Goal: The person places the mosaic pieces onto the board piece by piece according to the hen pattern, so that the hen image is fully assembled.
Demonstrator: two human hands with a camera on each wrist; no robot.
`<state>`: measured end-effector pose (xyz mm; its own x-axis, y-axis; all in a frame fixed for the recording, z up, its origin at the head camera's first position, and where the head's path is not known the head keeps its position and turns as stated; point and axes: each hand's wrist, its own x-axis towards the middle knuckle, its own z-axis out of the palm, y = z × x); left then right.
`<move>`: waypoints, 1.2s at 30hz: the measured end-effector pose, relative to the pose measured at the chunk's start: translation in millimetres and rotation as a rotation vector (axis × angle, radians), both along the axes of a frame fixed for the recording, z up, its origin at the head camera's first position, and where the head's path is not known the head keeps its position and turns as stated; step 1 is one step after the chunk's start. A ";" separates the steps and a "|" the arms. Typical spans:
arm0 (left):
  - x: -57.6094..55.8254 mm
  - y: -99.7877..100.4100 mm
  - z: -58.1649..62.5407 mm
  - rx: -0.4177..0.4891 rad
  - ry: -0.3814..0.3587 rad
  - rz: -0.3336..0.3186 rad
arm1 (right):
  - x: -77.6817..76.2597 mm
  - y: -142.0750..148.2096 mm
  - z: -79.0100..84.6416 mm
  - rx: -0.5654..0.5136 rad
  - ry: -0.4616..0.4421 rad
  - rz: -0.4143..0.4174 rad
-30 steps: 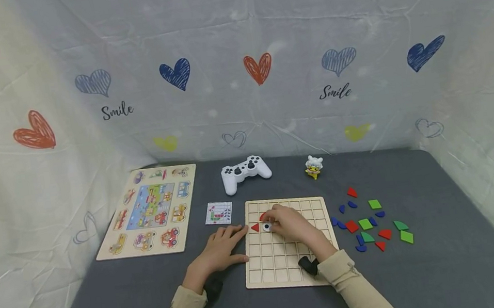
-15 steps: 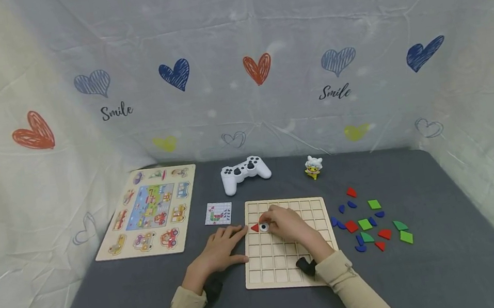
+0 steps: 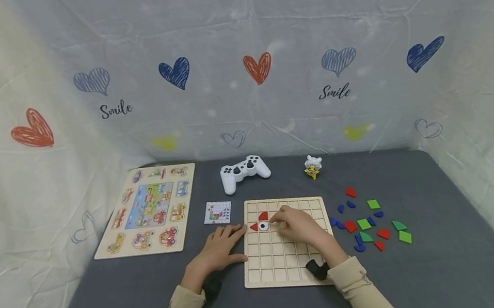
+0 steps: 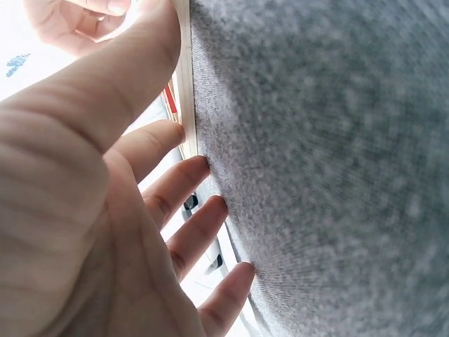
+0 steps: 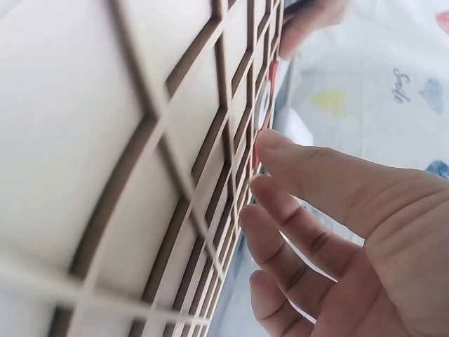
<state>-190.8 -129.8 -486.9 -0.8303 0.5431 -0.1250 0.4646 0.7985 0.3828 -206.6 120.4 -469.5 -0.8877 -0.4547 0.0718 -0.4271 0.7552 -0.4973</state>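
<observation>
A wooden grid board [image 3: 273, 262] lies on the dark tabletop. In its upper left cells sit a red triangle [image 3: 254, 227], a white disc with a black eye dot [image 3: 263, 226] and, above the disc, a red quarter-round piece [image 3: 263, 216]. My left hand [image 3: 220, 249] rests palm down with fingers spread, its thumb and index fingertips at the board's left edge [image 4: 186, 91]. Over the grid, just right of the disc, my right hand [image 3: 299, 225] hovers with nothing in its fingers; in the right wrist view its thumb [image 5: 316, 165] and fingers are loosely bent and apart.
Several red, green and blue pieces [image 3: 364, 224] lie scattered right of the board. A small pattern card [image 3: 218, 213], a picture puzzle board [image 3: 151, 208], a white game controller [image 3: 244, 172] and a little figurine [image 3: 313, 166] stand around the left and back.
My right hand has let go of the eye disc and drawn back to the right. The disc has shifted slightly left, beside the red triangle. My left hand has stayed put.
</observation>
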 end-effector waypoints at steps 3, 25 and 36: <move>0.0 -0.2 0.3 0.004 0.003 -0.004 | 2.3 7.5 -0.4 -0.004 0.006 -0.018; 2.8 1.4 2.3 0.005 0.002 0.001 | 4.0 104.5 -10.1 -0.083 -0.046 -0.206; 3.7 1.5 4.9 0.008 0.007 0.002 | 4.4 147.8 -8.0 -0.033 -0.010 -0.266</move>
<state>-187.1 -128.4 -482.0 -0.8323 0.5424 -0.1145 0.4658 0.7962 0.3860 -202.1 268.2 -477.6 -0.9765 -0.2029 0.0728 -0.2105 0.8237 -0.5265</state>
